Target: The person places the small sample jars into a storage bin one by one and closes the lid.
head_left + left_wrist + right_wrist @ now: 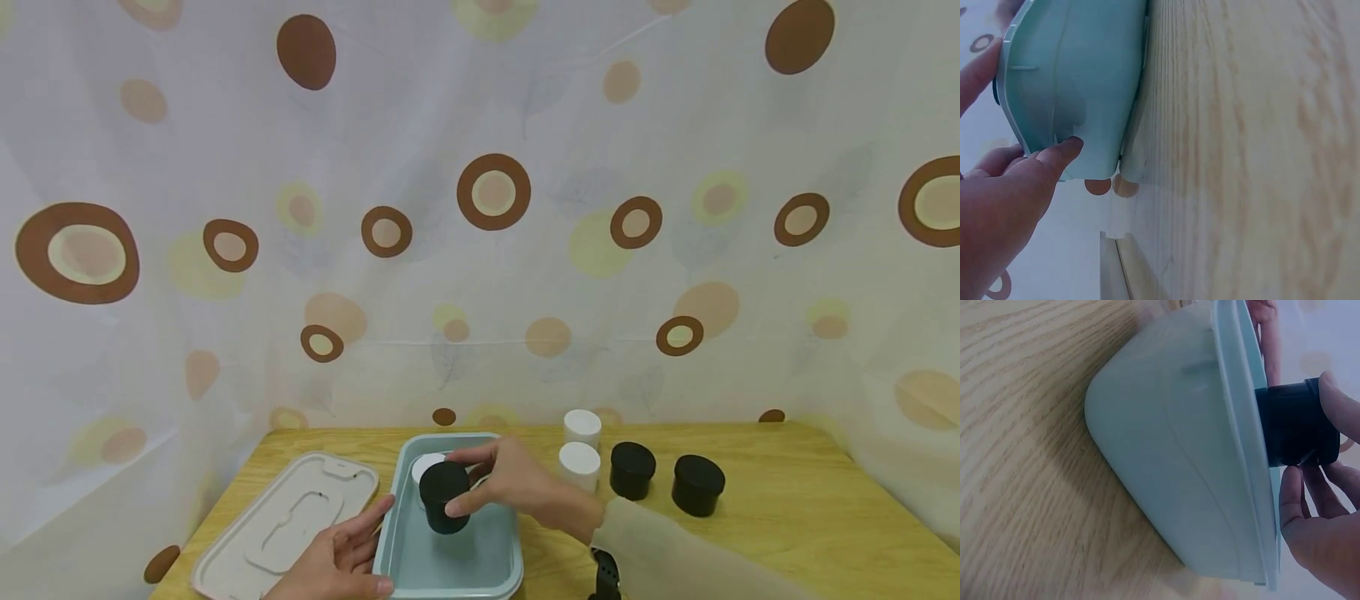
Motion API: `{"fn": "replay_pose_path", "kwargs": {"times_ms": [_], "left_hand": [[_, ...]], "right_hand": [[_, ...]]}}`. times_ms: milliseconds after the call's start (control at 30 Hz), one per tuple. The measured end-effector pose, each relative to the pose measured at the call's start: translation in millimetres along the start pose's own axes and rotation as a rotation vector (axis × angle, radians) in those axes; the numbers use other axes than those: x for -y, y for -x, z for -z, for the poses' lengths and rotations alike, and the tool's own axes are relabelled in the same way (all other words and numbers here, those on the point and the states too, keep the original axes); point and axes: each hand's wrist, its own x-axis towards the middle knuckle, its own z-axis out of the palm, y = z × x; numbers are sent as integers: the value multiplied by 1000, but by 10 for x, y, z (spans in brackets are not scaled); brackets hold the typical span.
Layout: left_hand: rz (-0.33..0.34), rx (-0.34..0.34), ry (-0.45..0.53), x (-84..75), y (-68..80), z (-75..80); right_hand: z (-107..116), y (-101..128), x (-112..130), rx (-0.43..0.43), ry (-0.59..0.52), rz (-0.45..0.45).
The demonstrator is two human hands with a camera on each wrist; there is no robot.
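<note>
- I judge the step in hand as loading the blue-green bin [453, 571]; the black lidded jar [444, 497] is at its mouth, beside the white jar [426, 462] inside.
- Next, I'd want the black lidded jar lowered upright, then released.
- The right hand [512, 483] reaches in from the right, its grip pinching that jar between thumb and fingers.
- The left hand [341, 552] lies spread against the bin's rim and outer wall, clasping nothing.
</note>
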Motion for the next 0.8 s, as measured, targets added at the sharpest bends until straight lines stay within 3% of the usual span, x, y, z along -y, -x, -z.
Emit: {"fn": "replay_pose_path", "kwargs": {"times_ms": [200,800], "left_hand": [[-22,44,20,-5,16,7],[-4,37,23,1,-13,21]], "right_hand": [[-92,-39,-25,-19,5,-7],[-204,-117,-1,-30,112,-31]]}}
